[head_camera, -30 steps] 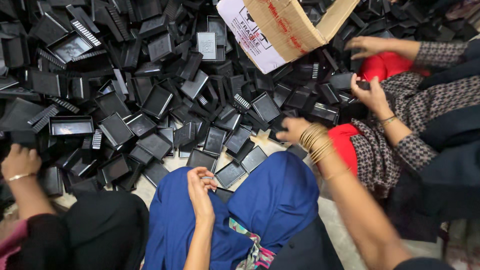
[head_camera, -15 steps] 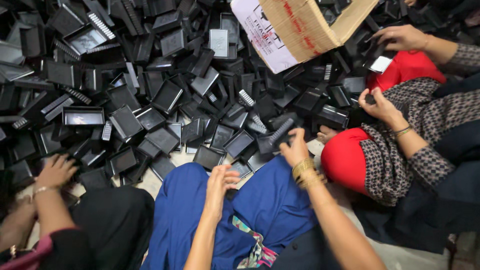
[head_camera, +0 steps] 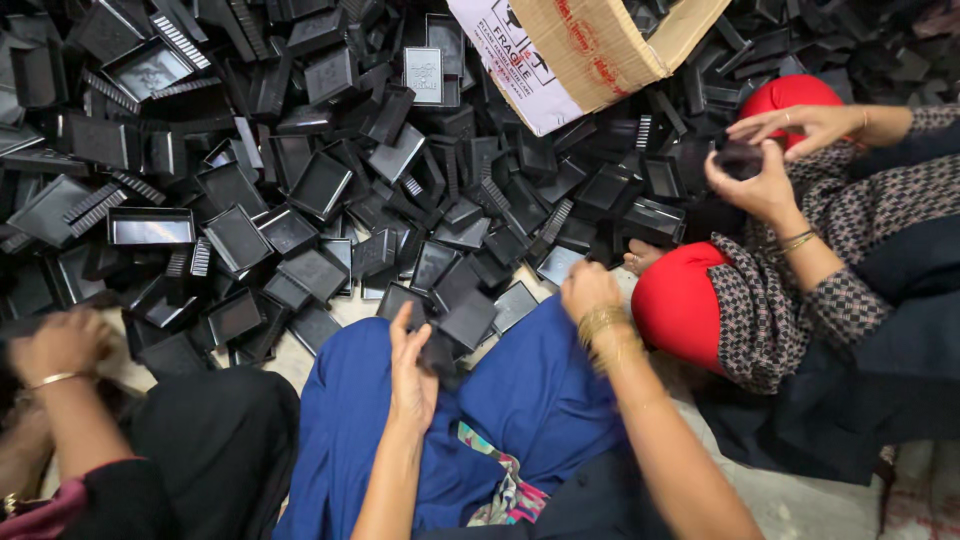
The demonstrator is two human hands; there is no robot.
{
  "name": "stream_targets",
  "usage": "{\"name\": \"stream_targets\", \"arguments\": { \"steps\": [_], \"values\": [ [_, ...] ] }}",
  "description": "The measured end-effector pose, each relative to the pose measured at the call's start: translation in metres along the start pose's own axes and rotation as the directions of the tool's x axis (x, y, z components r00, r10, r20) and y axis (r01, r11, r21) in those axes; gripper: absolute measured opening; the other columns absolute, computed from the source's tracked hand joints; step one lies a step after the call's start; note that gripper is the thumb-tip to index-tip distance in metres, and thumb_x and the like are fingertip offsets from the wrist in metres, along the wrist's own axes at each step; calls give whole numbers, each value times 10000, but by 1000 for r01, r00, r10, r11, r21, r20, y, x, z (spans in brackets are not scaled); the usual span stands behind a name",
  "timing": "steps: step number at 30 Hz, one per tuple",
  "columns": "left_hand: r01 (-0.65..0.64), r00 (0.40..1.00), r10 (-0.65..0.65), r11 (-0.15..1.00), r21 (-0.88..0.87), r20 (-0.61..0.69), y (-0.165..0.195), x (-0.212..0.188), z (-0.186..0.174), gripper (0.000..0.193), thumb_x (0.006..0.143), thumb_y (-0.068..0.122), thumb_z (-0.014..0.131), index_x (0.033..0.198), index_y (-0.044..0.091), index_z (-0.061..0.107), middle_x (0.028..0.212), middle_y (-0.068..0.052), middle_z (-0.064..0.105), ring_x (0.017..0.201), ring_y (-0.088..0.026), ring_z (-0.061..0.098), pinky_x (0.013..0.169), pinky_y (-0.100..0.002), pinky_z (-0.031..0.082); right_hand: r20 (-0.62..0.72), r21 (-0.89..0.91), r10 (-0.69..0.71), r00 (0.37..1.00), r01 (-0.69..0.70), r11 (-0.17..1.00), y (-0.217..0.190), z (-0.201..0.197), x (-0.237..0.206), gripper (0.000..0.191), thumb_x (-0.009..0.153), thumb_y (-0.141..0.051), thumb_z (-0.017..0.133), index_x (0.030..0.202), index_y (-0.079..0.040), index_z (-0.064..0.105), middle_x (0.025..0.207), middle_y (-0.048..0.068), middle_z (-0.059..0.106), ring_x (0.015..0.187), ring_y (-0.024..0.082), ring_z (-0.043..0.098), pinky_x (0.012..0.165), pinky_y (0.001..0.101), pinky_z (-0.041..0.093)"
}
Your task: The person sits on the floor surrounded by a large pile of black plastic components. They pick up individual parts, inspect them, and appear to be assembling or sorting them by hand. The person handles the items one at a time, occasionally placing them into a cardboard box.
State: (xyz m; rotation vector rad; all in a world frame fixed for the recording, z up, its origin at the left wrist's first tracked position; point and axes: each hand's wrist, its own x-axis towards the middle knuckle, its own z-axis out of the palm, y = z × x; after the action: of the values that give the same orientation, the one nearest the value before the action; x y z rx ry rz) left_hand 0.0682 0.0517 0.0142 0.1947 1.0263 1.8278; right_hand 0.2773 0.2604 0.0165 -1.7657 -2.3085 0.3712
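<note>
Black plastic trays (head_camera: 300,200) heaped across floor (head_camera: 790,505)

A small black plastic tray (head_camera: 462,325) tilted over the blue-clad lap, between both hands.

The left hand (head_camera: 412,372) and right hand (head_camera: 590,292) hold a black plastic part (head_camera: 458,328) over blue-clad knees (head_camera: 520,390), beside a heap of black trays (head_camera: 300,180) and a cardboard box (head_camera: 590,45)

pale floor (head_camera: 800,510), bare only at lower right. heaped across it, a wide pile of black plastic trays (head_camera: 300,180), overlapping, tilted every way. resting on the pile's top edge, a tipped cardboard box (head_camera: 590,45).
</note>
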Motion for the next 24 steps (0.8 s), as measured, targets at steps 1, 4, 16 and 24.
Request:
{"name": "stream_targets", "arguments": {
  "steps": [1,4,16,24],
  "values": [
    [-69,996,73,994,87,-43,-1,1,-2,654,948,135,619,1561,207,404,1331,-75,538,1222,-207,527,1102,-380,387,106,-117,148,983,-135,984,10,7,22,365,880,-239,689,1171,-28,627,1181,247,669,1123,406,650,970,471,525],
    [-30,999,31,998,-58,9,1,-1,-2,589,976,202,566,1534,199,375,1293,-123,592,1193,-247,618,1033,-390,481,258,-238,414,873,-358,903,20,25,59,554,840,-335,748,1250,-2,583,1248,290,658,1166,416,653,976,469,532],
    [65,995,-46,968,-243,83,17,-1,6,597,1056,486,351,1414,51,549,1155,-181,714,895,-266,711,765,-395,593,272,257,-6,962,-67,964,-4,14,53,509,776,-152,796,1177,-26,509,1075,219,764,1003,342,749,924,397,572],
    [90,996,-81,960,-266,41,13,1,-1,593,1050,496,375,1377,44,575,1091,-163,704,838,-265,708,740,-406,597,178,835,-516,838,150,530,0,22,16,263,912,52,550,1151,-54,574,1165,139,754,1159,211,726,1014,331,544]
  ]
}}
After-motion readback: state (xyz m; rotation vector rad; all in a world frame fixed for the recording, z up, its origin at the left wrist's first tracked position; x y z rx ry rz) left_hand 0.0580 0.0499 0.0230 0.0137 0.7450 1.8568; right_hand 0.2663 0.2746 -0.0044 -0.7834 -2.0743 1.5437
